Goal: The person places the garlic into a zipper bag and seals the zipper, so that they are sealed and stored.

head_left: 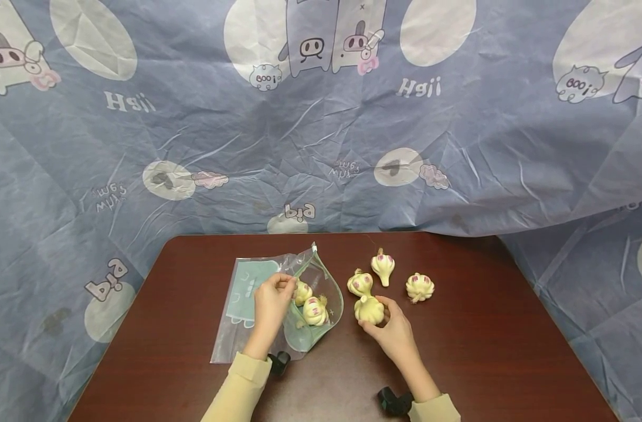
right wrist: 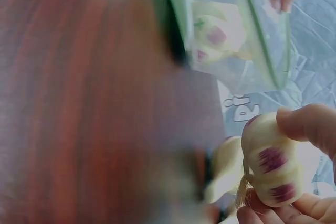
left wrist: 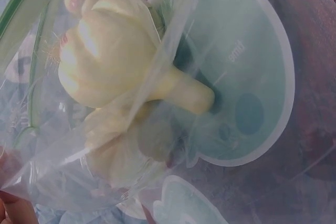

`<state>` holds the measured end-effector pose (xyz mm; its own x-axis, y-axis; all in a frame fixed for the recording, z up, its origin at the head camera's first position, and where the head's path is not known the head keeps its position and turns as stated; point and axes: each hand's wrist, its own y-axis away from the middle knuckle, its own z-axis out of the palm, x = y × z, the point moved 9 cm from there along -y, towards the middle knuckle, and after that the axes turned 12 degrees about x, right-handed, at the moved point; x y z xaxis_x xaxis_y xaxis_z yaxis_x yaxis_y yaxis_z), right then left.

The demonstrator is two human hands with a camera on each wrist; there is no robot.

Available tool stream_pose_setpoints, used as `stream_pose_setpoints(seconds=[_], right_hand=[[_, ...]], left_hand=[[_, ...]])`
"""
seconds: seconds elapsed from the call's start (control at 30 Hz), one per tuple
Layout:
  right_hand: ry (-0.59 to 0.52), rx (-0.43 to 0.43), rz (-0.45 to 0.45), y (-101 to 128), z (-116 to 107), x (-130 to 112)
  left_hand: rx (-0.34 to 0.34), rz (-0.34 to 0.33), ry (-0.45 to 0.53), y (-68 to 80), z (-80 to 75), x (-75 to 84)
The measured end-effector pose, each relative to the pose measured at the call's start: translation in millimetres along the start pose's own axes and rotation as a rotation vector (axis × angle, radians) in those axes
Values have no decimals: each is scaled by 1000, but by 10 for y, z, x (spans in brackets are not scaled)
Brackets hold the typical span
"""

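Observation:
A clear zip bag (head_left: pixel 247 316) with a green seal lies on the dark wooden table (head_left: pixel 484 351). My left hand (head_left: pixel 272 299) pinches its upper edge and holds the mouth open. Two garlic bulbs (head_left: pixel 315 310) lie inside; the left wrist view shows one bulb (left wrist: pixel 110 56) close up through the plastic (left wrist: pixel 252 103). My right hand (head_left: pixel 388 328) grips another garlic bulb (head_left: pixel 369 309) on the table just right of the bag; in the right wrist view that bulb (right wrist: pixel 270 161) sits between thumb and fingers, with the bag (right wrist: pixel 236 35) beyond.
Three loose garlic bulbs lie right of the bag: one (head_left: pixel 360 283) beside my right hand, one (head_left: pixel 382 266) farther back, one (head_left: pixel 420 286) to the right. A blue printed cloth (head_left: pixel 321 117) hangs behind the table and drapes past both sides.

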<state>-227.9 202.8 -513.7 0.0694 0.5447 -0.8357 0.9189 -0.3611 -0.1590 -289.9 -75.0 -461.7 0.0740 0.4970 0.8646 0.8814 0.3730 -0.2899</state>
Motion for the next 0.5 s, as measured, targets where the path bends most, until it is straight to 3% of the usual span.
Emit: stream_pose_setpoints(seconds=[0.5], right_hand=[[-68,-17,60,-205,-160,-129]], left_hand=[[7,22,3,-2,-5,21]])
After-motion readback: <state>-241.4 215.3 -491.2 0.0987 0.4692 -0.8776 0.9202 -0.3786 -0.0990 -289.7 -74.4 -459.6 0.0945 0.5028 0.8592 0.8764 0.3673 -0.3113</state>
